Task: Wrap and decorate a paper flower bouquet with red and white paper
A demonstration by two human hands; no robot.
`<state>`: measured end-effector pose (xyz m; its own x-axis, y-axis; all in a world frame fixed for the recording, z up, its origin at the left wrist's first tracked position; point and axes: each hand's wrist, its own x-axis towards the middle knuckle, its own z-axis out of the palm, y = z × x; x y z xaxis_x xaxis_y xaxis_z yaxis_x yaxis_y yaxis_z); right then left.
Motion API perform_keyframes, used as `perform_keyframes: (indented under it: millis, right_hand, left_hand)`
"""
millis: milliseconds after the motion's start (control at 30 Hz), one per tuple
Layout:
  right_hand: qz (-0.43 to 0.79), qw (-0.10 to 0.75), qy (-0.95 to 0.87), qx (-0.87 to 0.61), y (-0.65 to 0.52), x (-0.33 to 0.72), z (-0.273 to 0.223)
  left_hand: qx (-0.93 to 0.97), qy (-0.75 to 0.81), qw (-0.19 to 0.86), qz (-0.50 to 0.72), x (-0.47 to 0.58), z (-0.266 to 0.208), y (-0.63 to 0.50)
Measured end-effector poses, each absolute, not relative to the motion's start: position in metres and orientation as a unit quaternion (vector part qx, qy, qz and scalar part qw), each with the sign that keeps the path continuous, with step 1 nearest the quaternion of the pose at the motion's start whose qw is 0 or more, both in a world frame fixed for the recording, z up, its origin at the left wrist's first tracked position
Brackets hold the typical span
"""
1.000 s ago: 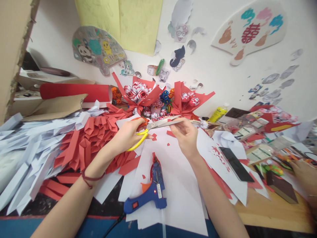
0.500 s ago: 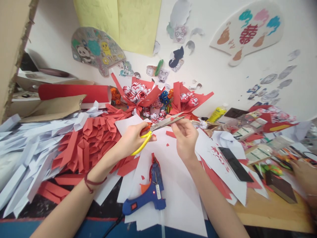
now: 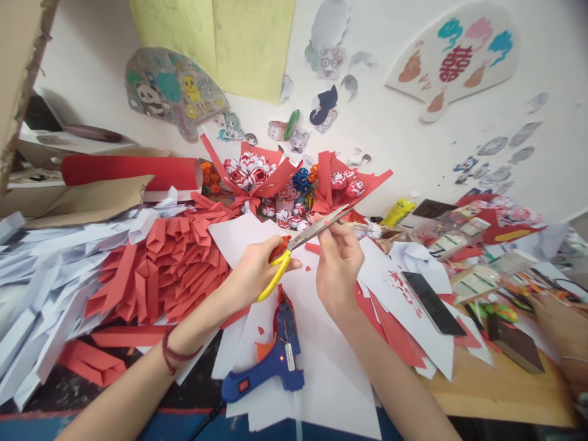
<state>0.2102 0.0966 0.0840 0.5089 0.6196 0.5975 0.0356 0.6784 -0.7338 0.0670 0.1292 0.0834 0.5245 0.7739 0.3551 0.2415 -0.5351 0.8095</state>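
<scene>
My left hand [image 3: 260,266] is closed around the handles of a pair of scissors [image 3: 281,275], one yellow and one orange-red. The scissor blades point up and right, close together, and cross in front of the fingertips of my right hand [image 3: 339,266]. Those fingers are pinched right at the blades; a tiny red spot shows there, but what they hold is too small to make out. Below both hands a blue glue gun [image 3: 269,367], its small red light lit, lies on white paper sheets [image 3: 333,373] with a few red scraps.
Folded red paper strips [image 3: 179,269] and white ones [image 3: 59,294] are heaped on the left. Wrapped paper-flower bouquets [image 3: 250,174] stand against the wall. Rightward are a black phone [image 3: 432,303], a yellow bottle [image 3: 400,209] and another person's hand [image 3: 558,321].
The scissors have shifted slightly right and down with my left hand, and their blades are closer together. My right hand stays pinched by the blades. The view has turned slightly.
</scene>
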Motion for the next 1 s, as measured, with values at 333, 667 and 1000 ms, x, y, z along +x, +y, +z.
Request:
perform_keyframes:
  millis: [333, 667, 1000]
  right_hand:
    - [0.284, 0.727, -0.508, -0.364, 0.097, 0.214, 0.082]
    - [0.282, 0.649, -0.583, -0.399, 0.095, 0.211, 0.079]
    - [0.273, 0.633, -0.596, -0.411, 0.097, 0.214, 0.08]
  left_hand:
    - [0.673, 0.316, 0.468, 0.478, 0.062, 0.092, 0.133]
    - [0.661, 0.27, 0.464, 0.525, 0.055, 0.097, 0.134]
    - [0.64, 0.302, 0.451, 0.544, 0.053, 0.095, 0.135]
